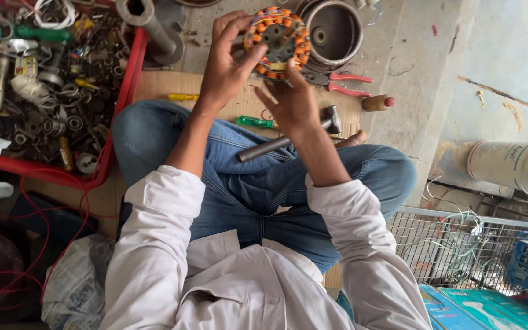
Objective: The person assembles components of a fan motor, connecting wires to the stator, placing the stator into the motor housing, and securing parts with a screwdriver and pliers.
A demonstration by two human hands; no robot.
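A person sits cross-legged on the floor, holding a round motor stator with orange-wound coils up in front of the knees. The left hand has its grip closed on the stator's left rim, thumb across the face and fingers curled behind. The right hand meets the stator's lower edge from below; its fingertips seem to pinch or press there, though the exact hold is hard to make out from this angle. A hammer lies across the jeans-clad lap, its head just beside the right wrist. On a sheet of cardboard beyond the knees lie a green-handled screwdriver and a yellow-handled tool. Red-handled pliers rest near a round metal housing. To the left, a red tray holds bearings and small metal parts.
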